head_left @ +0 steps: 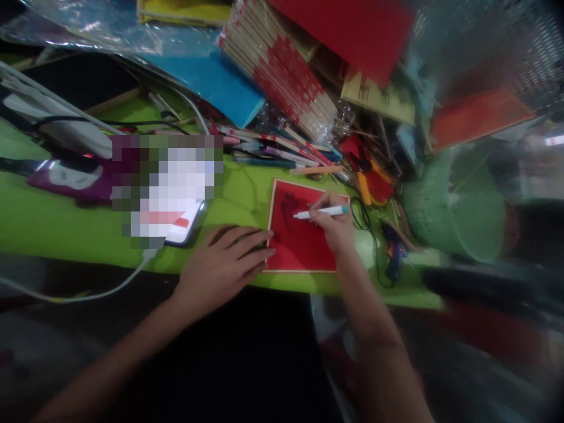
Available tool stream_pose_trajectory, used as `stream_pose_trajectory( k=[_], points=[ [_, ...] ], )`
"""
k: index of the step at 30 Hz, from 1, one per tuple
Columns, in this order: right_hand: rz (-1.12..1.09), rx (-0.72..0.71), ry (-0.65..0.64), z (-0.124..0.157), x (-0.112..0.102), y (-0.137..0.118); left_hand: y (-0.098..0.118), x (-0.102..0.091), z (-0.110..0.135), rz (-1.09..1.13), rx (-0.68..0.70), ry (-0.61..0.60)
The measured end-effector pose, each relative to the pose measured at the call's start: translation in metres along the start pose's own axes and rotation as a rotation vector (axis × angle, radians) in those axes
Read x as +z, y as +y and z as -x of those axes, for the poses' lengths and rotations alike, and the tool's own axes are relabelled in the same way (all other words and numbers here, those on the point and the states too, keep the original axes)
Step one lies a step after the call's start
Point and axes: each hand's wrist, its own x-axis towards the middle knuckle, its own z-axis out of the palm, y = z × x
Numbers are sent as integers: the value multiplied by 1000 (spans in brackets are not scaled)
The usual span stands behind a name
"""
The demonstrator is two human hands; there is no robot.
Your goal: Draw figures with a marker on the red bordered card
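A red square panel (pixel 304 249) with a thin pale wooden edge lies flat on the green table. Dark strokes (pixel 288 208) mark its upper left part. My right hand (pixel 337 226) is closed around a white marker (pixel 324 212) with a green end, its tip pointing left at the strokes. Whether the tip touches the surface I cannot tell. My left hand (pixel 229 255) lies with fingers stretched out and slightly apart, the fingertips at the panel's left edge. To its upper left is a phone (pixel 180 229) with a lit, partly blurred-out screen.
Pens (pixel 282 153) lie in a heap behind the panel, beside orange-handled pliers (pixel 372 179). A green basket (pixel 453 205) stands at the right, near a dark blue corded tool (pixel 393 255). A white cable (pixel 127 279) runs to the phone. Bundled wrapped sticks (pixel 282 70) fill the back.
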Motion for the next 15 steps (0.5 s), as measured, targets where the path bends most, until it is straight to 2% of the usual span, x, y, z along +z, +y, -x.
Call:
stream_pose_trajectory(
  k=[15],
  points=[
    [-1,47,-68,3,-1,-6,0,1,-1,-6,12,21]
  ],
)
